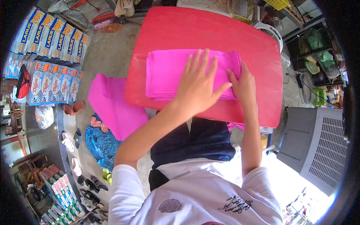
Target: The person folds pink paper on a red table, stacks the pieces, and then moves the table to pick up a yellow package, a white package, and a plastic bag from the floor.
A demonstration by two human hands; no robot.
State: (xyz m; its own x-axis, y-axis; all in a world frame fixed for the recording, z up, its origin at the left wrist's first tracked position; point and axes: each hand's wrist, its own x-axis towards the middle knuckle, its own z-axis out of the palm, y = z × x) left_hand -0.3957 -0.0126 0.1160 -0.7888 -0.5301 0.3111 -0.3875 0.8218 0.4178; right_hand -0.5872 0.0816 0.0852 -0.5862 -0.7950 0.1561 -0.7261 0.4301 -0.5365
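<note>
A folded stack of bright pink fabric lies on the red table. Over the middle of the stack is my left hand, palm down with its fingers spread. At the stack's right end, my right hand grips the rolled or folded edge of the fabric between thumb and fingers. More pink fabric hangs beside the table's left edge, below the stack. A small bit of pink cloth also shows under the table's front edge.
Stacked beer cartons stand at the left. Shoes and sandals line the floor, near a blue woven item. A grey vented appliance is at the right, with shelves behind it and a white fan past the table.
</note>
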